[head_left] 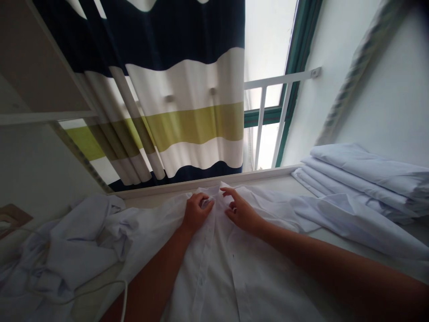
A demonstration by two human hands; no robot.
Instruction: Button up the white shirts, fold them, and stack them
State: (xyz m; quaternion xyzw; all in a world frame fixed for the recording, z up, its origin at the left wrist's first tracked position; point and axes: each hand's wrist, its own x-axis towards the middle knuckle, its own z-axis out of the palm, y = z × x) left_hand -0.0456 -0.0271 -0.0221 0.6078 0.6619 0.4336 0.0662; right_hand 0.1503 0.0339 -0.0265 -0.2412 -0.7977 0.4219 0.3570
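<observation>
A white button-up shirt (221,268) lies spread out in front of me, its collar end toward the window and its sleeves out to both sides. The button strip runs down its middle. At the collar, my left hand (198,211) pinches a bit of the shirt's white cloth between thumb and fingers. Just to the right, my right hand (241,212) hovers at the collar with its fingers curved and apart, the index finger reaching toward the collar edge. Nothing shows between the right hand's fingers.
Folded white cloth is stacked (372,179) at the far right. Crumpled white cloth (80,241) and a pale cable (124,290) lie on the left. Beyond the surface's raised edge (161,187) hang a striped curtain (194,125) and a white rail (281,80) before the window.
</observation>
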